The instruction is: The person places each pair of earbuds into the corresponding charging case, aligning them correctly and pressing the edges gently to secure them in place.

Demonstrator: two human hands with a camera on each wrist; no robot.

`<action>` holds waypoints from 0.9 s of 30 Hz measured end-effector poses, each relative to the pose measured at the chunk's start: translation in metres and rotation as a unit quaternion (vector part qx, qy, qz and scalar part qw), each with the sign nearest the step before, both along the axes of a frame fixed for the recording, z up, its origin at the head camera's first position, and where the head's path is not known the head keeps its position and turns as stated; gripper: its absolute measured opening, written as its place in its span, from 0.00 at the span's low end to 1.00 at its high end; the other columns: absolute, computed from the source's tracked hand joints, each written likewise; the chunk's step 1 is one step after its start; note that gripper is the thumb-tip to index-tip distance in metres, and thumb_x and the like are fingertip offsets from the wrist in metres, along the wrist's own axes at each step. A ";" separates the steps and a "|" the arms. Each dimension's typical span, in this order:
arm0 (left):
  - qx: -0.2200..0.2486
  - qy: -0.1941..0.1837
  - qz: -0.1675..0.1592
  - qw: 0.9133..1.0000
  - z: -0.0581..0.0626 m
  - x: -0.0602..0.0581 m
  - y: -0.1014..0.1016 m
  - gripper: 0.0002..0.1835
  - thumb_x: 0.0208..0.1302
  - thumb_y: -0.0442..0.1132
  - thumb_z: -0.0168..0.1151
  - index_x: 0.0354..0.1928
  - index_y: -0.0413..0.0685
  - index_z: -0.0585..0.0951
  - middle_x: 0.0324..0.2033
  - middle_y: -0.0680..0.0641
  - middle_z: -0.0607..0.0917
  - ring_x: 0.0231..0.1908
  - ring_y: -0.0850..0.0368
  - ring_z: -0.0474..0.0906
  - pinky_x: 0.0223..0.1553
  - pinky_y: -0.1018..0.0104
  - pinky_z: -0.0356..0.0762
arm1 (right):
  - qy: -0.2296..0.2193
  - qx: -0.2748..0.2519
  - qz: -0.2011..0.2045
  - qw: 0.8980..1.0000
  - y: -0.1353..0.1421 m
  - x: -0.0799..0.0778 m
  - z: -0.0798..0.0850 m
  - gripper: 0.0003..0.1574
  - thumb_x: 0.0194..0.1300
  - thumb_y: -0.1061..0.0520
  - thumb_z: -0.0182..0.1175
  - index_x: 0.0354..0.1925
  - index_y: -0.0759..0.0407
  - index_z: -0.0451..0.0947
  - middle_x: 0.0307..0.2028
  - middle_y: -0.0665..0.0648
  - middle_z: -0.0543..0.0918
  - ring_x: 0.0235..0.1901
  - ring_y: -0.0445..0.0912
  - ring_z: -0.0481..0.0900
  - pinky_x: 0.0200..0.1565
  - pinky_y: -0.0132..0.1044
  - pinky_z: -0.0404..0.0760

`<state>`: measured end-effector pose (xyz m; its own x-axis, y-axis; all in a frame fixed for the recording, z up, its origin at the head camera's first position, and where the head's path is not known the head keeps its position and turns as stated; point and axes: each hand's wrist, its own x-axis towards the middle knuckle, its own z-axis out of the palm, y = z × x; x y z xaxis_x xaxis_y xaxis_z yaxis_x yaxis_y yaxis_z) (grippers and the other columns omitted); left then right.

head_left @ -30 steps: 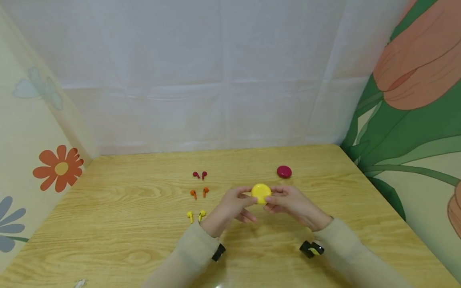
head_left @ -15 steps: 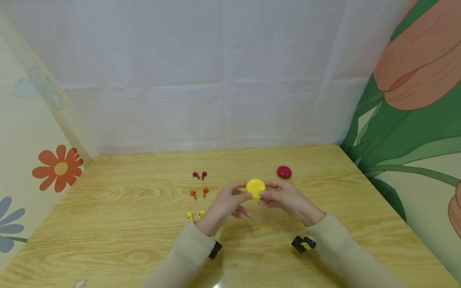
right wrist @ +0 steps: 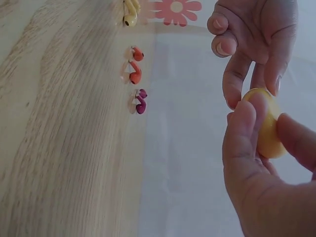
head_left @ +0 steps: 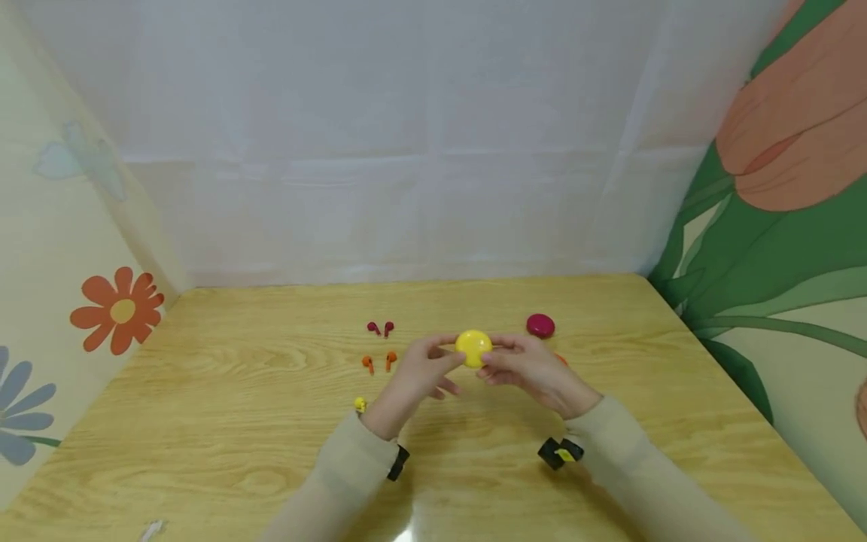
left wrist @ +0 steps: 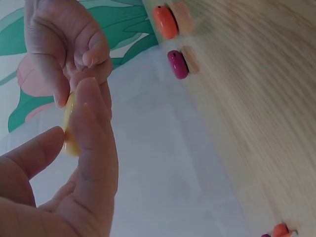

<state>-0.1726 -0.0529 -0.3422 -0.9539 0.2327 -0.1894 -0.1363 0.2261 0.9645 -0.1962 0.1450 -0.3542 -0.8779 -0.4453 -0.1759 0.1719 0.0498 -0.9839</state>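
A round, glossy yellow earbud case [head_left: 472, 348] is held up above the table between both hands, its lid closed. My left hand [head_left: 421, 373] pinches its left side between thumb and fingers. From the right, my right hand [head_left: 535, 370] grips the opposite side the same way. The left wrist view shows the case [left wrist: 71, 126] edge-on, partly covered by fingers. In the right wrist view, thumb and fingers press the two faces of the case [right wrist: 270, 131]. Beyond my left wrist lies a yellow earbud [head_left: 360, 405], with its mate hidden by the arm.
Two orange earbuds [head_left: 368, 363] and two magenta earbuds [head_left: 389, 328] lie in rows left of the hands. A magenta case [head_left: 540, 325] sits at the back right. An orange case [left wrist: 165, 22] stands near it, mostly hidden behind my right hand in the head view.
Both hands have carried the yellow case a little left and farther from me. My left arm now covers more of the yellow earbuds, and an edge of the orange case shows past the right hand.
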 end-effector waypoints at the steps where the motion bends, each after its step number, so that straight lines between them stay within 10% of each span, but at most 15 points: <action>1: -0.001 0.003 0.004 1.000 0.000 0.000 0.000 0.24 0.73 0.40 0.59 0.67 0.42 0.73 0.49 0.38 0.85 0.21 0.62 0.82 0.22 0.73 0.75 | 0.000 -0.001 0.000 1.000 0.000 0.000 0.000 0.31 0.74 0.65 0.52 0.67 0.82 0.58 0.32 0.47 0.86 0.32 0.36 0.85 0.40 0.28 0.84; 16: 0.009 0.036 0.047 0.998 -0.002 -0.005 -0.001 0.21 0.73 0.43 0.57 0.64 0.42 0.77 0.54 0.39 0.83 0.49 0.47 0.79 0.38 0.65 0.75 | -0.001 -0.009 -0.004 1.000 -0.008 -0.001 0.003 0.30 0.74 0.65 0.52 0.66 0.83 0.59 0.34 0.48 0.85 0.32 0.36 0.84 0.40 0.28 0.84; 27: 0.014 0.062 0.033 0.997 0.005 -0.008 0.001 0.22 0.74 0.43 0.58 0.61 0.35 0.78 0.53 0.37 0.83 0.51 0.50 0.79 0.55 0.51 0.76 | 0.003 0.003 0.001 1.000 -0.012 -0.002 0.008 0.30 0.74 0.64 0.54 0.67 0.80 0.61 0.36 0.49 0.86 0.34 0.37 0.85 0.42 0.29 0.85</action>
